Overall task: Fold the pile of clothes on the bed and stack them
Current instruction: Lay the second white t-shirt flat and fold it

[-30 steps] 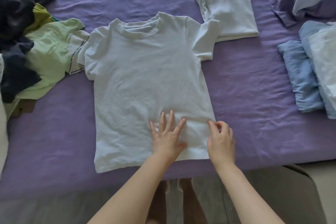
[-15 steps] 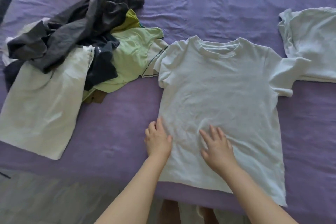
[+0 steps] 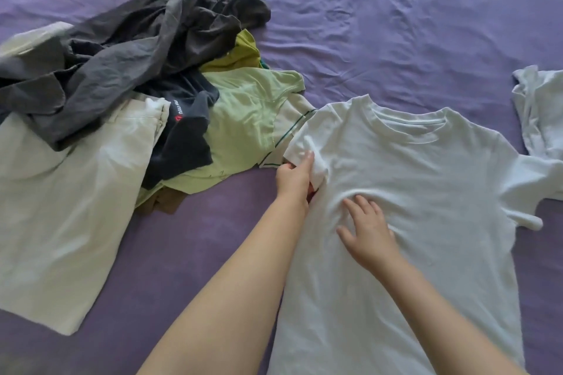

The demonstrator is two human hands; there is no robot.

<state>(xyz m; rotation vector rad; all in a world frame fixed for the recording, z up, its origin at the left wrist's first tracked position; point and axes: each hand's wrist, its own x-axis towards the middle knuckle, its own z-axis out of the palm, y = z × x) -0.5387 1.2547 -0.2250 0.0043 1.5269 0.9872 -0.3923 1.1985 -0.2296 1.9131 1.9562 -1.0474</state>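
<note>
A white T-shirt (image 3: 426, 201) lies spread flat, front up, on the purple bed sheet (image 3: 396, 24). My left hand (image 3: 294, 178) grips the shirt's left sleeve, which is folded in over the body. My right hand (image 3: 365, 228) presses flat on the shirt's chest just right of it, fingers spread. To the left lies the unfolded pile: grey and dark garments (image 3: 137, 39), a light green shirt (image 3: 243, 119) and a cream garment (image 3: 64, 201).
A folded white garment (image 3: 539, 113) lies at the right edge, close to the T-shirt's right sleeve. Bare purple sheet stretches across the far side of the bed and in front of the pile.
Both hands moved up from the shirt's lower part to its left sleeve and chest. My left hand took hold of the sleeve and turned it inward. The view swung left.
</note>
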